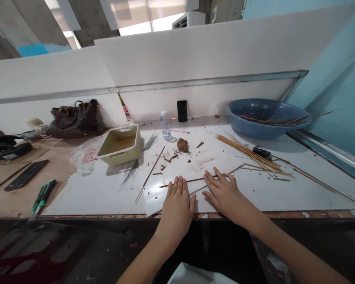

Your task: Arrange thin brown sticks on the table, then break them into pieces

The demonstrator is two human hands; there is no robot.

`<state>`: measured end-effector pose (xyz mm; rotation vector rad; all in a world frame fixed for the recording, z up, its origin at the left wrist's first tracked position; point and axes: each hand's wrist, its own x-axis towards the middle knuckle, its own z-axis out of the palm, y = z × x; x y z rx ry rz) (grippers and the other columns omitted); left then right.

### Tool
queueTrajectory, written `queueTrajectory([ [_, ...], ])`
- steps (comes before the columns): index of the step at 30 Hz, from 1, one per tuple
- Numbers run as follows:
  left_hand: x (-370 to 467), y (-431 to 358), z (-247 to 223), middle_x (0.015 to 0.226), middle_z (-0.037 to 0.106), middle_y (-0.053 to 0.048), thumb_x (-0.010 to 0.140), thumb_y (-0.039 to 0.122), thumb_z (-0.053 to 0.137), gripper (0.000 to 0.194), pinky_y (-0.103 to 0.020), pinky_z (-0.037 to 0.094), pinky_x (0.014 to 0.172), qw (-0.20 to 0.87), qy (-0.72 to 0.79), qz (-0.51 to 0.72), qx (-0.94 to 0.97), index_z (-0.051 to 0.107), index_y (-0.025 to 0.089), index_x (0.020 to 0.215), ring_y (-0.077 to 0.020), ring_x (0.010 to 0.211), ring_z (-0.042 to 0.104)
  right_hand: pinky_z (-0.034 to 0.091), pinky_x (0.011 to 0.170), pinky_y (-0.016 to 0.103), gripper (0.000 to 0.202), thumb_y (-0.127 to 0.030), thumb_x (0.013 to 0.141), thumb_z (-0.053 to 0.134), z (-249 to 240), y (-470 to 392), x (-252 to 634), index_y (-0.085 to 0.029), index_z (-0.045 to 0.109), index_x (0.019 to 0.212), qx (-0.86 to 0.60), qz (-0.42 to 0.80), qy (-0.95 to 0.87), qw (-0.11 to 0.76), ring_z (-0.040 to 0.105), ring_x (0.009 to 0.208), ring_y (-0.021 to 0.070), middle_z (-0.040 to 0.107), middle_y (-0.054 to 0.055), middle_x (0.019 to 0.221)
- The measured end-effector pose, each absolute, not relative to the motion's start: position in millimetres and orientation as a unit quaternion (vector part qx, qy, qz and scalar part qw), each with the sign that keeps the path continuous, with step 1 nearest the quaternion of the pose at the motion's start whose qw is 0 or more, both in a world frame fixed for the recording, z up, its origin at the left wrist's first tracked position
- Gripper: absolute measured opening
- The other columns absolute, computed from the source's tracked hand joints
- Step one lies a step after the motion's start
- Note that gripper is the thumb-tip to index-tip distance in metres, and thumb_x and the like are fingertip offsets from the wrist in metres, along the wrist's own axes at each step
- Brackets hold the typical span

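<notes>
My left hand (177, 201) lies palm down with its fingers stretched out over the left part of a thin brown stick (195, 180). Flat and spread, my right hand (223, 192) touches the same stick farther right. Beneath both is a white sheet (205, 159) on the table. A thin grey strip (201, 188) runs slantwise by the hands, partly hidden by them. Beyond the hands sits a brown lump of clay-like paste (182, 144), with crumbs around it. Another stick (154, 166), coated brown with a bare lower end, lies left of my left hand.
At the right are a bundle of thin sticks (248, 154), a black object (262, 153) and a blue basin (260, 132). A water bottle (165, 126), upright phone (182, 111), cream tub (118, 157), handbag (73, 120), flat phone (26, 174) and green-black tools (43, 196) stand or lie around.
</notes>
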<state>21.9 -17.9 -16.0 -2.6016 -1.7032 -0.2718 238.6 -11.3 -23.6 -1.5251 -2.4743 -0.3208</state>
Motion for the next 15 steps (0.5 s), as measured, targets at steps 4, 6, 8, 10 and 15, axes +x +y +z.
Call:
queueTrajectory([
  [4, 23.8, -18.7, -16.2, 0.167, 0.046, -0.027, 0.113, 0.035, 0.044, 0.059, -0.053, 0.035, 0.133, 0.003, -0.557, -0.091, -0.826, 0.045, -0.001, 0.161, -0.0345, 0.162, 0.038, 0.028, 0.119, 0.064, 0.052, -0.039, 0.115, 0.041, -16.9, -13.1, 238.1, -0.011, 0.059, 0.155, -0.519, -0.092, -0.841, 0.121, 0.041, 0.157, 0.0419, 0.059, 0.016, 0.161],
  [6, 24.1, -17.8, -14.8, 0.167, 0.046, -0.028, 0.114, 0.035, 0.044, 0.06, -0.052, 0.034, 0.133, -0.001, -0.56, -0.091, -0.824, 0.046, -0.001, 0.161, -0.0345, 0.161, 0.038, 0.025, 0.119, 0.064, 0.05, -0.038, 0.115, 0.042, -16.3, -11.4, 240.5, -0.013, 0.06, 0.155, -0.517, -0.084, -0.842, 0.127, 0.042, 0.156, 0.0409, 0.06, 0.016, 0.16],
  [8, 23.7, -17.2, -13.4, 0.167, 0.046, -0.028, 0.114, 0.035, 0.045, 0.059, -0.052, 0.034, 0.133, -0.005, -0.558, -0.091, -0.825, 0.046, -0.001, 0.16, -0.0341, 0.161, 0.038, 0.024, 0.119, 0.063, 0.047, -0.036, 0.114, 0.043, -17.5, -5.9, 245.9, -0.017, 0.061, 0.153, -0.513, -0.072, -0.845, 0.134, 0.048, 0.153, 0.0383, 0.062, 0.015, 0.158],
  [10, 23.1, -17.0, -11.8, 0.167, 0.046, -0.028, 0.114, 0.035, 0.045, 0.059, -0.052, 0.034, 0.134, -0.008, -0.556, -0.09, -0.826, 0.047, -0.001, 0.16, -0.0336, 0.161, 0.038, 0.025, 0.118, 0.061, 0.044, -0.034, 0.114, 0.043, -18.3, 3.6, 253.0, -0.02, 0.064, 0.15, -0.518, -0.052, -0.841, 0.151, 0.055, 0.147, 0.0349, 0.066, 0.015, 0.155],
  [15, 23.4, -17.4, -4.3, 0.169, 0.042, -0.027, 0.114, 0.035, 0.044, 0.06, -0.054, 0.033, 0.134, -0.017, -0.559, -0.074, -0.825, 0.046, -0.002, 0.161, -0.0338, 0.162, 0.036, 0.032, 0.106, 0.053, 0.032, -0.034, 0.111, 0.051, -9.9, 30.0, 263.8, -0.029, 0.078, 0.127, -0.536, 0.026, -0.815, 0.218, 0.067, 0.126, 0.0303, 0.078, 0.01, 0.136],
])
